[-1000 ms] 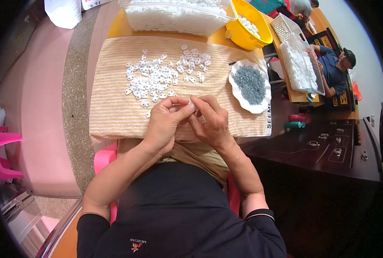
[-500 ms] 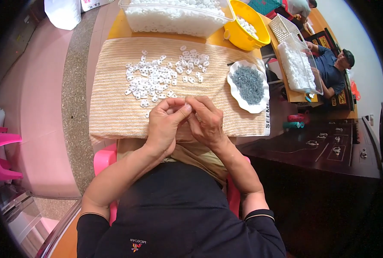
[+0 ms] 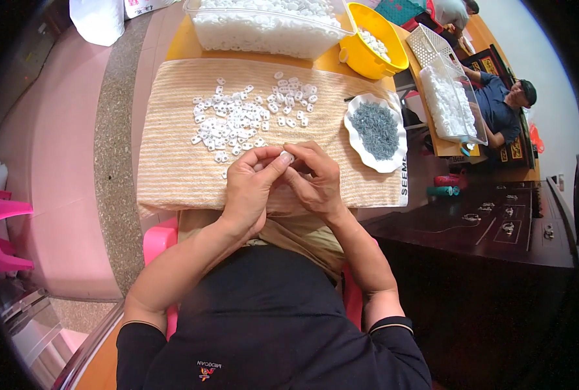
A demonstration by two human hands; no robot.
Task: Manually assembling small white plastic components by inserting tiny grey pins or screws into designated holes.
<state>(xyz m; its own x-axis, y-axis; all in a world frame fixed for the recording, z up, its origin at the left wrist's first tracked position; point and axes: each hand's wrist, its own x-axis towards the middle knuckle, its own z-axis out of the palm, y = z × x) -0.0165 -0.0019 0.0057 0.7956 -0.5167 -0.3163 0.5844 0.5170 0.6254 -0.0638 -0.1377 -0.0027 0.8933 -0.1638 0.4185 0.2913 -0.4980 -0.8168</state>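
Note:
Above the near part of a striped tan towel (image 3: 172,179), my two hands meet, fingers bent and tips together. A small white plastic piece (image 3: 289,156) shows at the fingertips, pinched between the thumb and finger of my left hand (image 3: 252,182). My right hand (image 3: 317,179) closes around it from the other side; whether its fingers hold anything more is hidden. Just beyond lies a loose heap of small white oval pieces with holes (image 3: 231,123), with a smaller group (image 3: 292,95) to its right. At right, a scalloped white plate (image 3: 386,166) holds many thin grey-blue pins (image 3: 375,130).
At the towel's far edge stand a clear bin (image 3: 263,42) full of white pieces and a yellow basin (image 3: 350,57). Farther right, a co-worker (image 3: 497,97) sits behind another clear bin (image 3: 452,107). A dark wooden surface (image 3: 432,227) borders my right, a pink stool (image 3: 7,208) far left.
The fingers of my right hand have shifted slightly, and the white piece now shows at the fingertips. My arms have hardly moved.

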